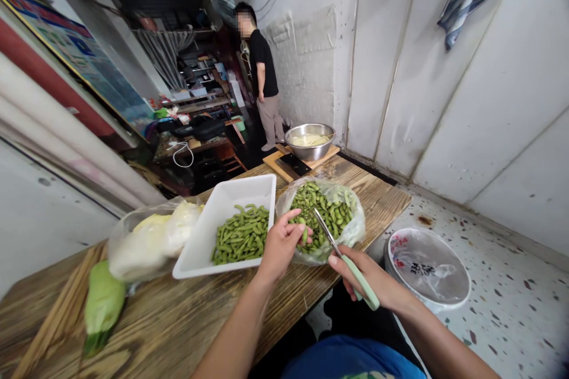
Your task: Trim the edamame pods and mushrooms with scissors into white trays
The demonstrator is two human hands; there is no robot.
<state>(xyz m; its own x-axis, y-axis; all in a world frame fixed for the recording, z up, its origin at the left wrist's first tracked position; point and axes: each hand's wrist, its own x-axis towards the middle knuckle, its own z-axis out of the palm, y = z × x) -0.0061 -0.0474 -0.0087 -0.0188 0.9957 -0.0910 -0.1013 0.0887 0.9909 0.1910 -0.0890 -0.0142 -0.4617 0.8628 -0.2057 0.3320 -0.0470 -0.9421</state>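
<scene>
Between the thumb and fingers of my left hand [284, 243] is a green edamame pod [304, 230], held over the near left part of a clear plastic bag [355, 228]. Many more edamame pods [326, 207] fill that bag. My right hand [362, 275] grips scissors [359, 280] by their pale green handles, the metal blades pointing up and left over the bag, close to the held pod. Left of my left hand, a white plastic tray [200, 243] holds a heap of pods [242, 234] toward its right side.
A metal bowl [310, 151] stands on a wooden board [326, 158] at the table's far end. On the left lie a bagged pale item [146, 243], a green squash [102, 299] and wooden sticks [62, 305]. A lined bin [429, 269] sits right on the floor. Someone [264, 71] stands beyond.
</scene>
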